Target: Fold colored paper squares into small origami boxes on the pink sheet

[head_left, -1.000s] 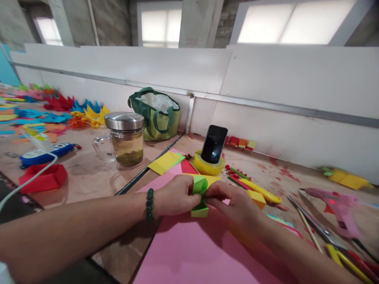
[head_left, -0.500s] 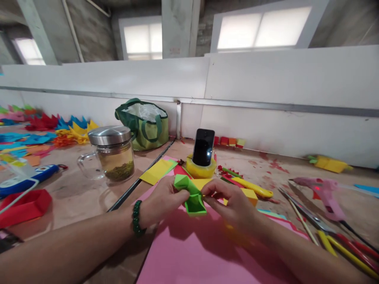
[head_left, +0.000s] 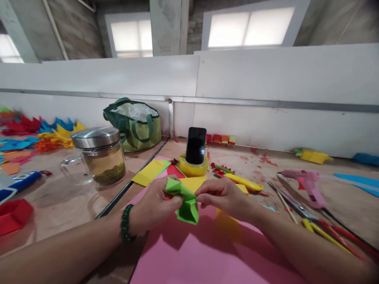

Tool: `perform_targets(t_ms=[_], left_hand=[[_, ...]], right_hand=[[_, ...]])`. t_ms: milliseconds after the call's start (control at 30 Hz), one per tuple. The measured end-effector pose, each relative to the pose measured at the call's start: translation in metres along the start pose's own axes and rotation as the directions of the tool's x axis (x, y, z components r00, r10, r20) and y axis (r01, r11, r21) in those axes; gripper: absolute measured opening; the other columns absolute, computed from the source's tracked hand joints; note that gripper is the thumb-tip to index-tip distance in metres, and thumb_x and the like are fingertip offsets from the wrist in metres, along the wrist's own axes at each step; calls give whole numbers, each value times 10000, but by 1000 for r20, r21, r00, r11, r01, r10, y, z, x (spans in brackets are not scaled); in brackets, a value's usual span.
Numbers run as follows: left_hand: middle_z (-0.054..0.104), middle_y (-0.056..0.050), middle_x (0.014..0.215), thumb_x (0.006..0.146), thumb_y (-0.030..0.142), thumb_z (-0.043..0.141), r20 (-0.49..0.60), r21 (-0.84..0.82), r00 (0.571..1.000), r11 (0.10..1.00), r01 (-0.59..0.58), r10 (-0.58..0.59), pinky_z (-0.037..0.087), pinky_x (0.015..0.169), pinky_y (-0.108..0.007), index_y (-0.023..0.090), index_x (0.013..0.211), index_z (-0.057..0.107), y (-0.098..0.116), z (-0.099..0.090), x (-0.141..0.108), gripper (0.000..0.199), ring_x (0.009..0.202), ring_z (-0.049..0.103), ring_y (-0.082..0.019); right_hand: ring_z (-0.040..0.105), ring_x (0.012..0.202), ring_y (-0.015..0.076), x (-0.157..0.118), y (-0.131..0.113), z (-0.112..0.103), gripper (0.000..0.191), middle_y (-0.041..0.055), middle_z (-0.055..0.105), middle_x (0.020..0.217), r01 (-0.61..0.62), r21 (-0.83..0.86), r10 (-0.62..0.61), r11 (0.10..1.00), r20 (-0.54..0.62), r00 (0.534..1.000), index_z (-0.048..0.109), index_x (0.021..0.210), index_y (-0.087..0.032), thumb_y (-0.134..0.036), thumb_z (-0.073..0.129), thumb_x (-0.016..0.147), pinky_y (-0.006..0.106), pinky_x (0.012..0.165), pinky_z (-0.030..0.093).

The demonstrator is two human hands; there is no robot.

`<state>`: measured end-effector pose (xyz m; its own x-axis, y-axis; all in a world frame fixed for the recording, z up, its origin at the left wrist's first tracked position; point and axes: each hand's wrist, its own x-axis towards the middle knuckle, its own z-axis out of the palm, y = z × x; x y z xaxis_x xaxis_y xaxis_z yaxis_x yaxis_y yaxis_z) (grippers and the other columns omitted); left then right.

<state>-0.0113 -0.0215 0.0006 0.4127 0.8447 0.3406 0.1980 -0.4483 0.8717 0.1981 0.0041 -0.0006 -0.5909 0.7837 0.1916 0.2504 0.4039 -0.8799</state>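
A piece of folded bright green paper point(head_left: 187, 211), with a pocket opening at its lower end, is held up between both hands. My left hand point(head_left: 155, 203), with a green bead bracelet at the wrist, pinches its left side between thumb and fingers. At its right edge, the thumb and fingertips of my right hand point(head_left: 223, 196) pinch the paper. Beneath the hands lies a large pink sheet point(head_left: 177, 260). Yellow paper point(head_left: 192, 183) shows just behind the green piece, and another yellow sheet point(head_left: 151, 172) lies to its left.
A phone point(head_left: 196, 144) leans in a yellow tape roll point(head_left: 194, 167) ahead. At left stand a lidded glass mug point(head_left: 103, 165) of tea and a green bag point(head_left: 148, 130). On the right lie a pink glue gun point(head_left: 310, 187), scissors point(head_left: 299, 205) and a yellow-handled tool point(head_left: 245, 182).
The green paper has tilted, its pocket now turned more downward, with both hands still pinching it. The whole view has shifted slightly, so things appear further left.
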Motion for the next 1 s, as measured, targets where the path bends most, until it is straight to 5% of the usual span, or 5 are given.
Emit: perform_targets(t_ms=[167, 533, 733, 867, 1000], left_hand=[[611, -7, 651, 685, 145, 478, 44, 123, 999, 992, 25, -31, 432, 574, -210, 141, 664, 657, 0, 2, -1, 181, 613, 539, -123], [552, 24, 623, 733, 160, 536, 104, 84, 984, 987, 135, -144, 408, 540, -196, 143, 669, 623, -20, 7, -1, 109, 595, 496, -106], [656, -21, 735, 763, 247, 631, -23, -213, 992, 970, 114, -122, 486, 643, -227, 144, 763, 698, -15, 3, 3, 123, 693, 586, -134], [662, -40, 740, 759, 272, 668, -16, -301, 990, 945, 128, -139, 493, 648, -244, 132, 749, 709, -11, 1, 4, 146, 693, 597, -143], [664, -48, 719, 745, 284, 680, 22, -342, 986, 926, 161, -163, 498, 640, -266, 120, 760, 713, -4, 0, 4, 168, 666, 604, -153]], right_hand=[[550, 526, 83, -3, 0, 5, 154, -3, 652, 628, 26, -164, -13, 986, 75, 997, 713, 766, -149, -243, 607, 827, 181, 492, 425], [518, 612, 96, -6, 9, 11, 135, -6, 624, 684, 188, -479, -161, 858, 96, 982, 661, 757, -159, -184, 555, 837, 207, 576, 404], [558, 630, 106, -4, 3, 5, 102, -8, 603, 732, 65, -115, -83, 991, -159, 984, 601, 811, -165, -105, 556, 741, 229, 588, 445], [605, 675, 107, -1, 1, 2, 147, -6, 646, 780, -85, 251, 107, 964, -73, 992, 618, 835, -160, -150, 661, 695, 245, 645, 484], [621, 648, 90, 0, -1, 0, 179, -9, 673, 716, -178, 409, 183, 895, 27, 983, 657, 832, -140, -200, 738, 684, 242, 677, 500]])
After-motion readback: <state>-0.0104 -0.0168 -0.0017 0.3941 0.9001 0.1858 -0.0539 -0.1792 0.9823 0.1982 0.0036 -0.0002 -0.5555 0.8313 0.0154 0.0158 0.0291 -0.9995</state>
